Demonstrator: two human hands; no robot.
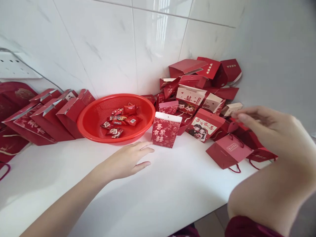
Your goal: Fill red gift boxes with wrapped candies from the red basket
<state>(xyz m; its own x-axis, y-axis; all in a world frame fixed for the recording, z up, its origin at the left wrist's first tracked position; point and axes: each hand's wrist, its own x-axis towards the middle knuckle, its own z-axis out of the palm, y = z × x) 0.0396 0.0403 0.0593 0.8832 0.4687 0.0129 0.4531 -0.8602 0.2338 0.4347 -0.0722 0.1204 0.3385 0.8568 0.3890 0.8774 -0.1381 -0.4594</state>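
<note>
My left hand (128,159) lies on the white counter (158,197) with fingers stretched out, holding nothing, just short of a small red gift bag (165,130) that stands upright with gold characters. My right hand (269,130) hovers raised at the right, fingers loosely extended over a pile of red gift bags (204,95); nothing shows in it. A red plastic basket (93,130) holding several wrapped candies (120,120) sits behind my left hand.
A row of filled red bags (49,115) leans along the wall at the left. A power strip with cable (14,67) hangs on the tiled wall. The counter's front edge runs at lower right.
</note>
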